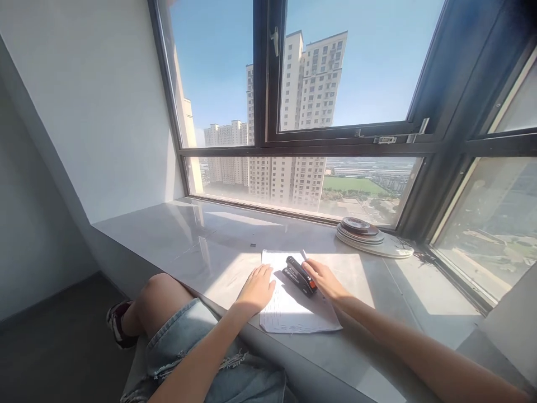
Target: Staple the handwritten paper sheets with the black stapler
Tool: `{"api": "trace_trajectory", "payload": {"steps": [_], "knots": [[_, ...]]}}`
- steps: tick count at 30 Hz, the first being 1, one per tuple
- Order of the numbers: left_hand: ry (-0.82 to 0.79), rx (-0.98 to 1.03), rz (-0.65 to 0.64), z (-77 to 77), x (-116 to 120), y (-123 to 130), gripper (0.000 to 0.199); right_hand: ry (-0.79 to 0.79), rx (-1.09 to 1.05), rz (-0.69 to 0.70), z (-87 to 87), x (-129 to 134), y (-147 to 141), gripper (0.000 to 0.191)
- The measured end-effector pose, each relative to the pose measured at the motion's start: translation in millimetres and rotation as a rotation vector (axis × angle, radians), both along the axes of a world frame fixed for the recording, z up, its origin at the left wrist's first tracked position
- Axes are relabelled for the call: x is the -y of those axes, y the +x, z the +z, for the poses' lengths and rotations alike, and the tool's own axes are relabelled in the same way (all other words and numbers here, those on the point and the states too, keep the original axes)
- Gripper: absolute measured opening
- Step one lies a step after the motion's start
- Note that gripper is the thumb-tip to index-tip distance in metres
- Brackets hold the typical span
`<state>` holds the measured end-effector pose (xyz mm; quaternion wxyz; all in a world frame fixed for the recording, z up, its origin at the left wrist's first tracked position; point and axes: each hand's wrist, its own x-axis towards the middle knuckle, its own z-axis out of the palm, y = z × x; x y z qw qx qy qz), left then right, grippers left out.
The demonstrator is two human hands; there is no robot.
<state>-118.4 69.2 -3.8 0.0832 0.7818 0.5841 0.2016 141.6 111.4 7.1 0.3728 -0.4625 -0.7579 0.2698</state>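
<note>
A sheaf of white paper (pixel 300 319) with lines of print lies on the stone window sill, its corners slightly curled. On top of it rests a black stapler (pixel 297 274) with an orange patch at its near end. My right hand (pixel 323 277) is at the stapler's right side, fingers closed against it; part of the grip is hidden behind the tool. Flat over the paper's left edge lies my left hand (pixel 258 286), its fingers stretched out and holding nothing.
Stacked round plates or discs (pixel 361 232) stand at the back right near the window frame. A small dark piece (pixel 253 244) lies on the sill (pixel 168 235) behind the paper. The sill's front edge runs beside my legs (pixel 188 336). Tall windows rise behind.
</note>
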Motion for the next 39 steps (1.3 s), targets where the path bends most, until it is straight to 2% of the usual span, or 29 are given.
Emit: {"api": "trace_trajectory", "payload": {"steps": [4,9,13,17,22,26,29,33,39], "knots": [[0.001,-0.015,-0.006,3.4,-2,5,0.056,0.042,0.072,0.031,-7.5,21,2,0.042],[0.043,0.126,0.006,-4.4,-6,5,0.053,0.138,0.059,0.019,-13.4,14,-2,0.025],[0.018,0.183,-0.014,-8.0,-6,0,0.054,0.112,-0.037,0.014,-15.1,10,2,0.031],[-0.010,0.250,-0.016,-4.1,-2,-4,0.050,0.038,-0.109,0.067,-13.8,8,6,0.038],[-0.057,0.171,-0.038,2.6,4,-4,0.052,-0.063,-0.243,0.112,-7.7,7,8,0.042],[-0.082,0.173,-0.048,6.1,5,-3,0.058,-0.155,-0.382,0.061,-4.2,6,11,0.042],[-0.111,0.210,-0.010,7.3,4,-4,0.071,-0.161,-0.371,0.048,-2.5,5,11,0.035],[-0.110,0.273,0.022,8.3,2,-5,0.078,-0.124,-0.334,0.087,0.0,5,11,0.030],[-0.113,0.282,0.034,9.0,2,-5,0.076,-0.108,-0.237,0.050,-2.0,9,8,0.042]]}}
